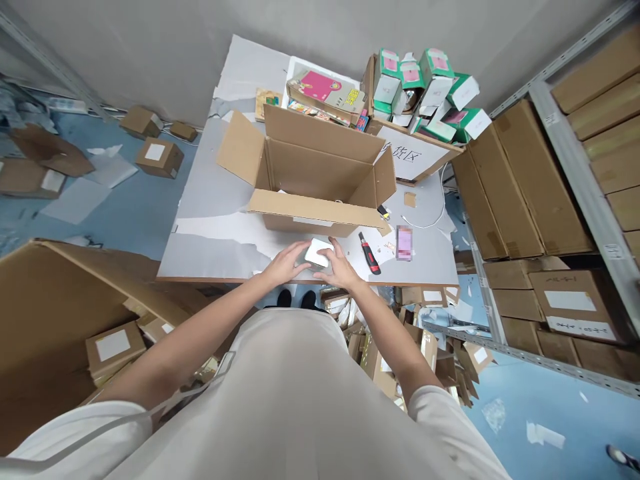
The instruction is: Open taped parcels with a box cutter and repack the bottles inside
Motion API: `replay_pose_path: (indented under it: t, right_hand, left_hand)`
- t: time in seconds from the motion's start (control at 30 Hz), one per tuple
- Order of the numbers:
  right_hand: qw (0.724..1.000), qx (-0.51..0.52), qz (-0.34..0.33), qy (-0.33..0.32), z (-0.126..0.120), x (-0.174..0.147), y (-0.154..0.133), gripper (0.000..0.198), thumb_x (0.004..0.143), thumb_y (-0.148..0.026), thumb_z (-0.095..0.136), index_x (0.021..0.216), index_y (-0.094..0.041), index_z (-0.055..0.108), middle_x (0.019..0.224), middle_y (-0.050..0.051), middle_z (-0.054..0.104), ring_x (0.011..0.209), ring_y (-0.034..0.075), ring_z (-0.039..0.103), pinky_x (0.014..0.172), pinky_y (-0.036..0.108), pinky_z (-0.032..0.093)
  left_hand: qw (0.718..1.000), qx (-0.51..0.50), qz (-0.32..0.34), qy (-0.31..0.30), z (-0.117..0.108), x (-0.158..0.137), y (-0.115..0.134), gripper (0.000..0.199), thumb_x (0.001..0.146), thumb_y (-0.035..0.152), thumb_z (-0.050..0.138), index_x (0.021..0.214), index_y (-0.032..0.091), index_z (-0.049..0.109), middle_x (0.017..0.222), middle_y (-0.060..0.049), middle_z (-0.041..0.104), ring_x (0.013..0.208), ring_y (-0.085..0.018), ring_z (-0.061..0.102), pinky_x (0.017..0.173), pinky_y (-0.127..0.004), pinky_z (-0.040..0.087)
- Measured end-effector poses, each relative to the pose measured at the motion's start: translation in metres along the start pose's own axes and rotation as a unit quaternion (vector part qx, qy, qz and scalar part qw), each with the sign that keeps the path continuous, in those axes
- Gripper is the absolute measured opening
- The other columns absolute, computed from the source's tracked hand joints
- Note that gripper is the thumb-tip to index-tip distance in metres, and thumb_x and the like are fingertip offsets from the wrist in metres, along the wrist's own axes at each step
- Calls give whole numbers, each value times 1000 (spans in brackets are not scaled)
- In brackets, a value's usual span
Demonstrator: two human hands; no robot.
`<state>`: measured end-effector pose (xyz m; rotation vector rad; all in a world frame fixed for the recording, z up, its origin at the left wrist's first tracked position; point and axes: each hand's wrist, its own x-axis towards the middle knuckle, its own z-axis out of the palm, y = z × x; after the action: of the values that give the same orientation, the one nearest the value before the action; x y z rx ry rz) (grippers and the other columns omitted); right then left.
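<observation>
Fingers (295,250): those of our left hand (283,265) curve against the left end of a small white block-shaped box (319,252); those of our right hand (342,268) grip its right end, thumb across it, forefinger reaching beyond.
White box: between our hands, at the near edge of the grey-and-white tabletop (210,259); we cannot tell whether it touches.
Just beyond: our large brown cardboard carton (315,208), flaps open.
To our right: a red-and-black plastic cutter (369,255), then a pink-screened rectangular phone (405,243).
Far right corner: green-and-white cardboard boxes (437,87), heaped.
</observation>
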<state>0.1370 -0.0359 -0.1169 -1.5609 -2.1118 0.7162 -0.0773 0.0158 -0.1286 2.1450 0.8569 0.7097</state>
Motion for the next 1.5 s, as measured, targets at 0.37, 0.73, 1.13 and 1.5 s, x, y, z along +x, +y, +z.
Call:
replay_pose_path:
  t: [0.37,0.73,1.13,1.5]
  right_hand:
    - [998,4,15,66,9,-6,-6,37,72,-27,70,108,-23,61,124,12,45,117,28,51,98,44,46]
    - [950,-85,-68,294,-124,-50,-49,39,70,-33,71,105,-29,54,122,14,47,112,31,56,84,49,52]
    - [741,-175,-40,648,-307,51,37,41,71,-35,62,103,-24,39,115,11,42,114,27,51,92,50,45]
    - [644,-101,57,757,-434,220,186,32,77,-30,56,102,-20,39,104,9,37,107,25,46,98,49,42]
  left_hand:
    - [962,264,70,14,-82,72,25,78,83,29,60,150,17,21,157,-18,17,146,-35,9,109,-68,-8]
    - [961,261,64,68,-88,127,9,75,82,34,62,148,19,28,154,-21,26,142,-39,21,111,-67,6]
    - [920,375,36,105,-54,100,0,68,87,32,50,150,22,25,147,-20,39,136,-40,35,104,-62,26]
    - [888,420,40,184,-47,98,-23,83,76,38,59,149,38,19,136,-7,55,117,-37,56,99,-59,35]
